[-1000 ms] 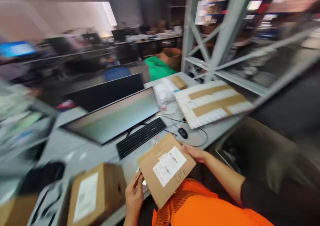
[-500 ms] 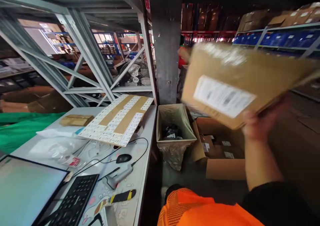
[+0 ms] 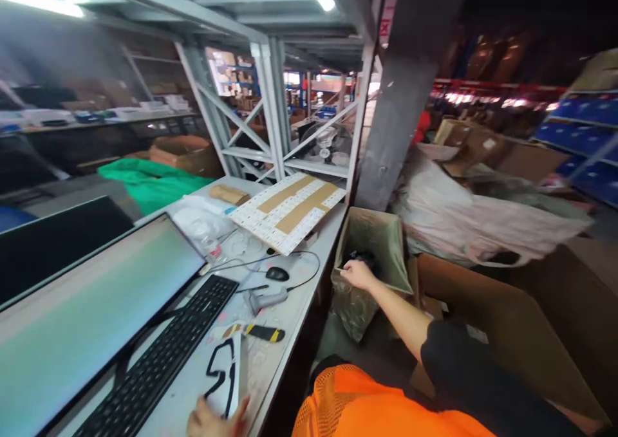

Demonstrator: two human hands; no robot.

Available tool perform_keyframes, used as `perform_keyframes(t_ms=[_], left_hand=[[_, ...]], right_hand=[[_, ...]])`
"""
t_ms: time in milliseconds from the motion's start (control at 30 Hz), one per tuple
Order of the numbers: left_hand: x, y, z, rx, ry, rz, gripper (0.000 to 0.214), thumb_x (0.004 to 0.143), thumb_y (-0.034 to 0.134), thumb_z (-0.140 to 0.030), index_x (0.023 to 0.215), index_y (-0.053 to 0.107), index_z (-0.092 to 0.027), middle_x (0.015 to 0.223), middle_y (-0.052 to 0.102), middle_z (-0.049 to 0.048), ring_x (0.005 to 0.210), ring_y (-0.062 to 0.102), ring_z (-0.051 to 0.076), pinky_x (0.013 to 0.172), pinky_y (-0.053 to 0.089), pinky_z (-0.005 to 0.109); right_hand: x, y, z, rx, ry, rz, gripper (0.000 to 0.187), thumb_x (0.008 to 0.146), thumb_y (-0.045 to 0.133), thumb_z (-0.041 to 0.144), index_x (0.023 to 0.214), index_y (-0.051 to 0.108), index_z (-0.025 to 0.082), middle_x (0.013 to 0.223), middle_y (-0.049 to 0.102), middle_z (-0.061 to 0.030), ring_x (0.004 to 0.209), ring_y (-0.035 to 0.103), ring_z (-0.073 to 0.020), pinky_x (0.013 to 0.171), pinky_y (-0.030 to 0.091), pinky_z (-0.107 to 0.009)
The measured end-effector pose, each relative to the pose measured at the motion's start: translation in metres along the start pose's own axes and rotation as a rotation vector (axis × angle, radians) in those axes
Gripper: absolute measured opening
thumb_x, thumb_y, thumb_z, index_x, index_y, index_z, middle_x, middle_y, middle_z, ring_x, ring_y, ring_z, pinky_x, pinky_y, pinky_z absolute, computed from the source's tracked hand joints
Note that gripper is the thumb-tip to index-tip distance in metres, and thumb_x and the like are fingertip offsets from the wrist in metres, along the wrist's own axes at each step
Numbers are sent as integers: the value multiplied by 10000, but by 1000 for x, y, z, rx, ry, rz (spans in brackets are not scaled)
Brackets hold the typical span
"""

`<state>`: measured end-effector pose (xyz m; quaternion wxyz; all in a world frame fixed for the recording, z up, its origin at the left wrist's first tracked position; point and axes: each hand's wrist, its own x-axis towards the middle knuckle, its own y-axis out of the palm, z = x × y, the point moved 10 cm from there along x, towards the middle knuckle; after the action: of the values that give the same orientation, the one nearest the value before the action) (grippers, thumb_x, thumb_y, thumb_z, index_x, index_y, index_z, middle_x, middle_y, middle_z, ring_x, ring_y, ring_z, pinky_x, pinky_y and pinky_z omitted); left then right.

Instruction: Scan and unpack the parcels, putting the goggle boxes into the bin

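Observation:
My right hand (image 3: 358, 275) reaches down to the near rim of a bin (image 3: 410, 257) with a clear plastic liner. Its fingers are curled together; whether they grip the rim or something small there I cannot make out. Dark material lies inside the bin. At the bottom edge, my left hand (image 3: 217, 419) is partly cut off, thumb and fingers apart, at the near end of a white box (image 3: 233, 360) with a black line shape on it. Near it lie a black-and-yellow handled tool (image 3: 265, 333), a grey barcode scanner (image 3: 265, 298) and a black keyboard (image 3: 193, 340).
A label-covered cardboard sheet (image 3: 290, 210), a mouse (image 3: 277, 273) and a monitor (image 3: 111, 308) occupy the white table (image 3: 294, 295). A large open carton (image 3: 506, 315) stands at right, below a whitish sack (image 3: 483, 215). A dark pillar (image 3: 396, 102) rises behind the bin.
The labelled cardboard box is no longer in my right hand or visible; that hand has moved down and left to the bin. My left hand has come into view. The view has turned left.

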<state>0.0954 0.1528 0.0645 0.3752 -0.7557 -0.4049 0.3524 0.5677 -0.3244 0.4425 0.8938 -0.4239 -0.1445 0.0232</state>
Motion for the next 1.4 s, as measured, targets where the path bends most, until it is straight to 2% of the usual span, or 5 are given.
perform_keyframes(t_ms=[267, 500, 933, 1167, 1400], left_hand=[[-15, -26, -61, -326, -211, 19, 991, 716, 885, -229, 1559, 402, -36, 1635, 351, 420, 1579, 256, 599, 1231, 259, 763], [-26, -11, -23, -382, -348, -73, 1120, 558, 937, -109, 1571, 462, -156, 1546, 481, 250, 1494, 380, 510, 1230, 370, 643], [-102, -28, -34, -529, -318, -455, 1023, 699, 870, -279, 1595, 389, -181, 1632, 435, 223, 1588, 390, 379, 1340, 303, 497], [-101, 18, -48, -1497, -569, -289, 1003, 700, 916, -484, 1565, 468, -248, 1551, 612, 167, 1381, 636, 360, 1142, 538, 514], [-58, 38, -92, -1991, -696, -144, 643, 922, 718, -632, 1373, 673, -176, 1157, 819, 149, 958, 784, 323, 899, 654, 492]], right_hand=[[-110, 400, 110, -5, -286, 870, 431, 1079, 663, 419, 1405, 684, 138, 1302, 739, -124, 1150, 713, -272, 1061, 588, -458], [-122, 529, 141, -328, -505, 1018, 667, 1011, 678, 377, 1570, 547, 37, 1516, 639, -281, 1383, 634, -353, 1141, 479, -397], [-133, 562, 146, -287, -526, 1203, 495, 957, 642, 378, 1369, 658, 104, 1247, 774, -216, 1148, 739, -338, 948, 567, -388], [-103, 503, 211, 72, -517, 1662, 318, 825, 746, 476, 709, 650, 196, 570, 621, -23, 524, 561, -157, 541, 478, -278], [-119, 436, 221, 277, -538, 1748, 508, 787, 840, 484, 1185, 815, 170, 737, 733, -43, 664, 691, -223, 615, 589, -335]])
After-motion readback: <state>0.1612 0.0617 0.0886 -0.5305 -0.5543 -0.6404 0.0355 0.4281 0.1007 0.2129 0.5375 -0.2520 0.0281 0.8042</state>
